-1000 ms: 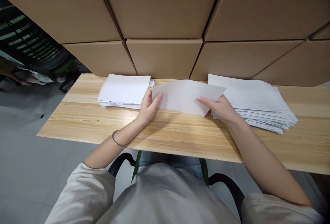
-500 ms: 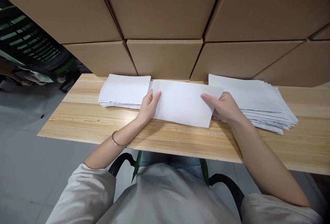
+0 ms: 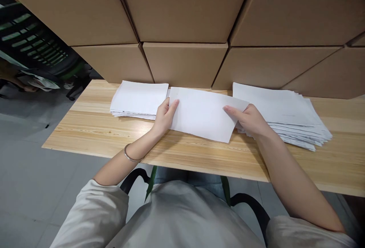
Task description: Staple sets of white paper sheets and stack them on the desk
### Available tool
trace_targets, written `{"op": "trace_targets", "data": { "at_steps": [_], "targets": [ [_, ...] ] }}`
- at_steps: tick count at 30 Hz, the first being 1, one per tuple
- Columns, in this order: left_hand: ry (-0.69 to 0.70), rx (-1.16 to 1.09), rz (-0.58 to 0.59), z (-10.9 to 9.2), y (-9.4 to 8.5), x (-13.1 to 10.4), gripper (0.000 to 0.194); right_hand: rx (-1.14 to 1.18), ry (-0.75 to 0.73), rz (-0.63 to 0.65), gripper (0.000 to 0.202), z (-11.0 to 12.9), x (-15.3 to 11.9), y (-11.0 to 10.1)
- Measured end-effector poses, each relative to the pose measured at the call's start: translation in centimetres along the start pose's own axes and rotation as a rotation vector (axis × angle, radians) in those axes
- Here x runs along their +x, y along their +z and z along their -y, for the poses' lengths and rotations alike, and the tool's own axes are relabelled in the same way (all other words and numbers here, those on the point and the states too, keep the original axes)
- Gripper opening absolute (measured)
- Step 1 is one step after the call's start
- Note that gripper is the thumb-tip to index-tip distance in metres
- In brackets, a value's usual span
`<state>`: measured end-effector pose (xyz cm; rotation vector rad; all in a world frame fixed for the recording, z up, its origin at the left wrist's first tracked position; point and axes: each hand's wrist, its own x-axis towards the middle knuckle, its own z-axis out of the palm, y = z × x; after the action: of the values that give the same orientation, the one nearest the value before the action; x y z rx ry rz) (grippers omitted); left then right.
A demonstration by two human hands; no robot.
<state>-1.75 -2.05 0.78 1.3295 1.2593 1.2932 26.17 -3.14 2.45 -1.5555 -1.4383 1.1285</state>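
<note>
A white sheet of paper [image 3: 202,115] is held between my two hands above the wooden table. My left hand [image 3: 165,114] pinches its left edge, thumb on top and fingers behind. At the other end, my right hand [image 3: 249,118] grips the right edge, its thumb lying across the face of the paper. Just left of my left hand lies a neat stack of white paper [image 3: 139,97]. Beyond my right hand is a larger, fanned-out stack of paper [image 3: 276,105]. The undersides of the fingers are hidden by the sheet.
Brown cardboard boxes [image 3: 185,63] form a wall along the back of the wooden table [image 3: 85,126]. A black chair armrest [image 3: 251,206] curves beside my body. At far left stands a black slatted chair [image 3: 34,42], with part of another person's hand [image 3: 28,87] below it.
The held sheet's lower right corner has dipped slightly and moved a little left. Both hands keep their grip, and the camera view has shifted slightly.
</note>
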Motion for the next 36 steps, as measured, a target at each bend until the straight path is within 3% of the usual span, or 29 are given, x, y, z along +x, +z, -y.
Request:
{"op": "trace_targets", "data": {
  "at_steps": [3,6,10,12,14,19,21,24,29,32,36],
  "targets": [
    [-0.013,0.016,0.016,0.2,-0.1,0.1,0.034,0.095,0.097,0.036,0.037,0.5,-0.1,0.0],
    [-0.079,0.083,0.059,0.4,-0.3,0.2,0.035,0.024,0.173,0.036,0.041,1.3,-0.4,-0.3],
    [-0.313,0.258,0.260,0.3,-0.7,0.0,0.033,-0.060,0.105,0.105,0.057,2.0,-0.7,-0.6],
    [-0.402,0.336,0.336,0.2,-0.8,-0.2,0.031,-0.083,0.068,0.160,0.051,1.8,-0.6,-0.5],
    [-0.438,0.401,0.332,0.1,-0.8,-0.2,0.026,-0.119,0.052,0.168,0.041,1.5,-0.5,-0.2],
    [-0.297,0.502,0.171,1.0,-0.9,0.4,0.014,-0.132,0.050,0.114,0.034,0.8,-0.1,0.7],
    [-0.234,0.528,0.140,1.6,-0.8,0.6,0.023,-0.127,0.057,0.102,0.033,0.7,-0.1,0.9],
    [-0.162,0.562,0.146,2.2,-0.8,0.6,0.044,-0.143,0.054,0.097,0.032,0.9,-0.2,1.1],
    [-0.137,0.680,0.179,1.8,-0.3,0.4,0.046,-0.259,0.006,0.065,0.028,0.9,-0.3,1.1],
    [-0.119,0.732,0.200,1.3,0.1,0.4,0.046,-0.416,-0.134,0.003,0.028,0.5,-0.2,1.4],
    [-0.056,0.772,0.212,1.4,0.5,0.7,0.046,-0.681,-0.485,-0.165,0.033,0.4,0.0,2.6]
  ]
}}
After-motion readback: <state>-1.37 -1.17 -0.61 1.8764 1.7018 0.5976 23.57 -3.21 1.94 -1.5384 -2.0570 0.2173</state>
